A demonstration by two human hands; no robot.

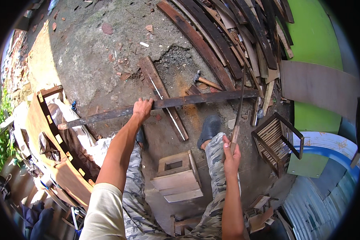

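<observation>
Plank, long and dark, lay crosswise before us above the ground; our left hand clamped it near the middle, while our right hand gripped the saw crossing it rightward.

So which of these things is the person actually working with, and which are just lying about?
In use:
- long dark plank, steadied by the left hand
- handsaw, its handle in the right hand

Lying about:
- hammer
- small wooden box
- slatted crate
- heap of boards
</observation>
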